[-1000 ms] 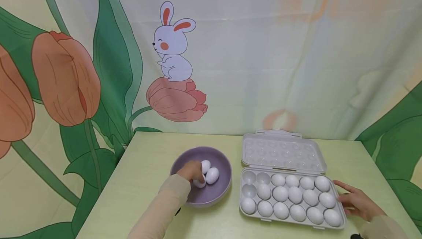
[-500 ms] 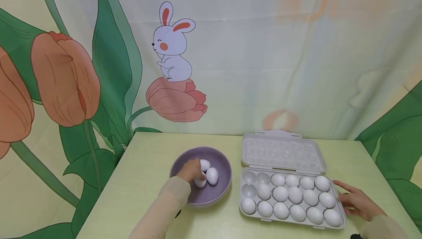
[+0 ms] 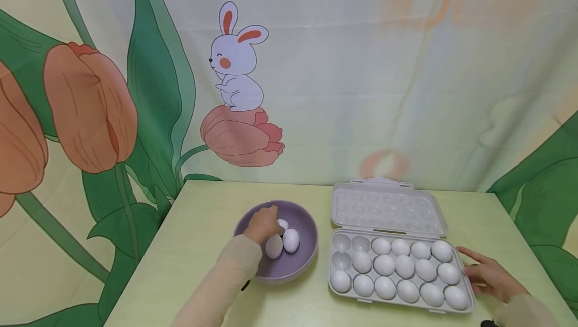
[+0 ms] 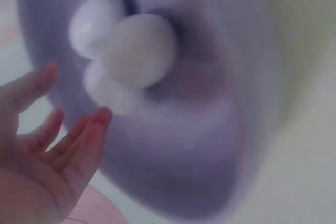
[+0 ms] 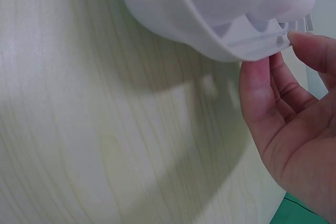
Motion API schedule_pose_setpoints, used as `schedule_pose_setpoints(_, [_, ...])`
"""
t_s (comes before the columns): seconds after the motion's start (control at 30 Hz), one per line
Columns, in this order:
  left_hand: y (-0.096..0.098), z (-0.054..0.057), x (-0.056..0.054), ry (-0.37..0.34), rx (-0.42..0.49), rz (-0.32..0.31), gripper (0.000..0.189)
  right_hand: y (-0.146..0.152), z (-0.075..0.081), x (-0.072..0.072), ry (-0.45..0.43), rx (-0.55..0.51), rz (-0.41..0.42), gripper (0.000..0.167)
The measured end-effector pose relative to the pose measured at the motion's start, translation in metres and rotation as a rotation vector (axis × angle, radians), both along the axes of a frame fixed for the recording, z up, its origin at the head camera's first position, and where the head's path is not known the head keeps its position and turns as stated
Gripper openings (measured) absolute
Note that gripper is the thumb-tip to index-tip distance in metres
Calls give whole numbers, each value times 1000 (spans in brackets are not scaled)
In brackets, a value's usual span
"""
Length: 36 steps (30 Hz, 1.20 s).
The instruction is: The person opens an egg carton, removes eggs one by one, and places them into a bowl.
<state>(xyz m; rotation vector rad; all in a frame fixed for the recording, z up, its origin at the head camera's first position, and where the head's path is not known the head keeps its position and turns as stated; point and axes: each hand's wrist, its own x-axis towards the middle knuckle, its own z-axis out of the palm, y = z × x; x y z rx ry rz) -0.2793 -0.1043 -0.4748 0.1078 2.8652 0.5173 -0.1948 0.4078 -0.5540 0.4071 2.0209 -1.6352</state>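
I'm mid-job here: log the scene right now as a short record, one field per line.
Left hand: over the purple bowl, holding nothing
Right hand: holding the egg carton at its right edge
Bowl eggs: three, white
Carton eggs: fifteen
Empty cups: three, toward the carton's far-left corner
Lid: open, on the far side

Left grip point(image 3: 264, 224): over purple bowl point(image 3: 308, 241), just beside three white eggs point(image 3: 291, 240)
Egg carton point(image 3: 341, 261): lid point(image 3: 389, 209) open, fifteen eggs seated
Right grip point(image 3: 491, 276): touching carton's right end
Surface point(image 3: 203, 231): pale yellow
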Motion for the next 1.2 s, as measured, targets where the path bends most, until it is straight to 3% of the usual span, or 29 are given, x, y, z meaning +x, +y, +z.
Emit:
schedule_pose_setpoints(0.13, [15, 14, 1, 58, 23, -64, 25, 0, 0, 2, 4, -10, 2, 47])
schedule_pose_setpoints(0.27, [40, 22, 12, 106, 64, -199, 28, 0, 0, 3, 7, -21, 5, 43])
schedule_pose_setpoints(0.43, [74, 18, 33, 136, 33, -385, 33, -1, 0, 5, 12, -22, 23, 51])
schedule_pose_setpoints(0.6, [98, 4, 53, 94, -32, -508, 37, -3, -1, 4, -3, 18, -13, 65])
schedule_pose_setpoints(0.73, [108, -7, 67, 47, -73, -554, 40, -5, 0, 4, -10, 36, -30, 71])
schedule_pose_setpoints(0.87, [113, -20, 76, 46, -118, -574, 40, -5, 0, 5, -9, 35, -30, 72])
schedule_pose_setpoints(1.07, [119, -40, 83, 145, -223, -565, 41, -6, 1, 7, -6, 29, -28, 67])
schedule_pose_setpoints(1.2, [123, -46, 86, 213, -290, -555, 44, -6, 1, 7, -4, 25, -28, 65])
